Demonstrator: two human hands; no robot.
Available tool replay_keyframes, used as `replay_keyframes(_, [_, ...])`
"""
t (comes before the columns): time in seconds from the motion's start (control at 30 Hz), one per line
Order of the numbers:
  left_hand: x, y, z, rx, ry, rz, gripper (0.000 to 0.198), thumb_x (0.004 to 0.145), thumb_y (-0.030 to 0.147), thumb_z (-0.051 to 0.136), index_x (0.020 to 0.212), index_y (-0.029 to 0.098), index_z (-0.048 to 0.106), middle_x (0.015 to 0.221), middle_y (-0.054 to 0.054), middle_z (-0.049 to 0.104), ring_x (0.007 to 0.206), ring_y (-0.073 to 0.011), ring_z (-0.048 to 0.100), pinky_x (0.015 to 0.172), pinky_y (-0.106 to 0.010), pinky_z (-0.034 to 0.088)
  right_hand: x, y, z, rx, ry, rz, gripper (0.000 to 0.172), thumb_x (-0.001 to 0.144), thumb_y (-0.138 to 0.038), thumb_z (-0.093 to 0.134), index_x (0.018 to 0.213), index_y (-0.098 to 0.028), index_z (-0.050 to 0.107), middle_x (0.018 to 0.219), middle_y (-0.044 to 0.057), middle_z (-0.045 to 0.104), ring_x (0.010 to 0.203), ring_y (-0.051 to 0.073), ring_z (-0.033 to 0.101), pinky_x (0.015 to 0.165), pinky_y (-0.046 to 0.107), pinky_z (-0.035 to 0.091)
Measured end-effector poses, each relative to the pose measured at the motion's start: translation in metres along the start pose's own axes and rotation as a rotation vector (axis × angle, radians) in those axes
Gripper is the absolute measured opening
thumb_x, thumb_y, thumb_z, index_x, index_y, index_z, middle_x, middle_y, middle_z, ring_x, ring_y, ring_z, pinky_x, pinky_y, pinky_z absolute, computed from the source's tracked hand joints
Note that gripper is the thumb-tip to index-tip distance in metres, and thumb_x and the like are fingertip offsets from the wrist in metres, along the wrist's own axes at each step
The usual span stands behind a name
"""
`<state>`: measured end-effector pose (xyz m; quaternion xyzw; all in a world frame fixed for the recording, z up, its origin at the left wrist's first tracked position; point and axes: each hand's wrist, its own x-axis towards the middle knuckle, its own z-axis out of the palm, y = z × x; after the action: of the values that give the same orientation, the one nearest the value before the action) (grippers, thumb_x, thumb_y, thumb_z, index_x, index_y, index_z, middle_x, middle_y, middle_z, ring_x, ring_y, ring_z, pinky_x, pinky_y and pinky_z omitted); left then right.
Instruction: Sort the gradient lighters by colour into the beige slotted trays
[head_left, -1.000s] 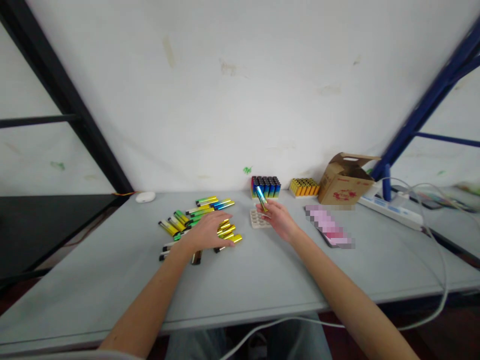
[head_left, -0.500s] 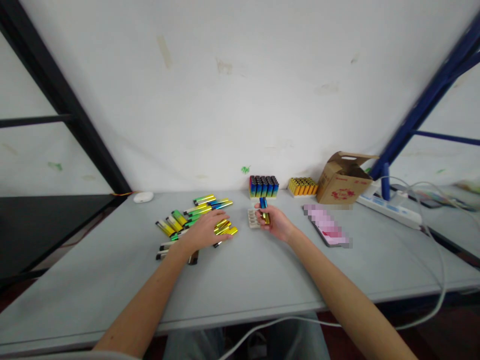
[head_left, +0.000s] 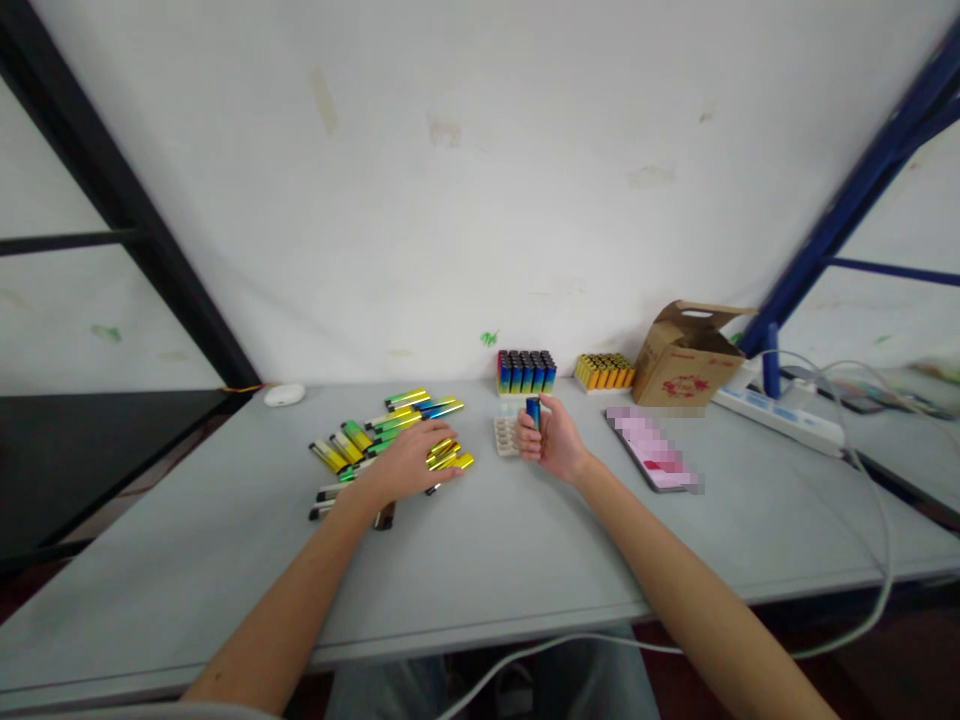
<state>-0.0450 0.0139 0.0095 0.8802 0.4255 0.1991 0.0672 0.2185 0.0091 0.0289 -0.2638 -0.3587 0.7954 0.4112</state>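
My left hand [head_left: 411,462] rests over a loose pile of shiny lighters [head_left: 330,457], its fingers apart and arched. Several gold lighters [head_left: 444,455] lie in the gap between its thumb and fingers; the palm hides part of the pile. My right hand [head_left: 556,440] is closed around a blue lighter [head_left: 533,410], which stands roughly upright with its dark top showing. Whether more pieces are inside that fist is hidden. Just left of the fist sits a white compartment tray [head_left: 505,436], partly covered by the fingers.
Against the wall stand a block of blue lighters [head_left: 527,373] and a block of yellow-orange pieces [head_left: 606,372]. To the right are an open cardboard box [head_left: 686,370], a phone [head_left: 654,450] and a power strip [head_left: 780,420] with cables. A white case [head_left: 285,395] lies back left.
My right fingers have curled in around the blue lighter, which has turned more upright. The gold piece that showed beneath it is now hidden. My left hand has barely moved.
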Motion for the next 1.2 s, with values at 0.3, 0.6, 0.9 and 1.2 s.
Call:
replay_keyframes(0.3, [-0.003, 0.003, -0.008, -0.001, 0.083, -0.064, 0.055, 0.083, 0.062, 0.054, 0.114, 0.019, 0.067, 0.125, -0.013, 0.063, 0.119, -0.0292, 0.056, 0.106, -0.046, 0.043, -0.005, -0.009, 0.004, 0.045, 0.162, -0.159, 0.034, 0.085, -0.048, 0.038, 0.081, -0.019, 0.054, 0.063, -0.001, 0.047, 0.05, 0.012, 0.041, 0.045, 0.021, 0.029])
replay_keyframes(0.6, [-0.001, 0.009, -0.001, 0.02, 0.073, 0.017, 0.046, 0.087, 0.058, 0.051, 0.107, 0.02, 0.069, 0.12, -0.012, 0.066, 0.115, -0.0269, 0.058, 0.103, -0.043, 0.045, -0.004, -0.011, -0.003, 0.119, 0.255, -0.2, 0.038, 0.086, -0.042, 0.035, 0.098, -0.017, 0.061, 0.075, 0.005, 0.062, 0.06, 0.016, 0.053, 0.053, 0.026, 0.041])
replay_keyframes(0.9, [0.003, 0.001, -0.005, 0.07, 0.288, -0.048, 0.036, 0.09, 0.045, 0.049, 0.1, 0.017, 0.069, 0.105, -0.012, 0.071, 0.104, -0.0271, 0.062, 0.098, -0.046, 0.046, -0.003, -0.01, -0.001, 0.127, 0.222, -0.142, 0.028, 0.093, -0.029, 0.039, 0.101, -0.016, 0.063, 0.073, 0.003, 0.066, 0.054, 0.012, 0.054, 0.049, 0.022, 0.043])
replay_keyframes(1.2, [0.005, 0.009, 0.001, 0.054, 0.244, -0.018, 0.031, 0.09, 0.038, 0.047, 0.092, 0.016, 0.069, 0.097, -0.011, 0.072, 0.096, -0.0269, 0.064, 0.091, -0.044, 0.048, 0.0, -0.002, 0.001, 0.121, 0.274, -0.209, 0.01, 0.093, -0.029, 0.051, 0.091, -0.022, 0.058, 0.08, 0.0, 0.068, 0.071, 0.014, 0.066, 0.066, 0.028, 0.053])
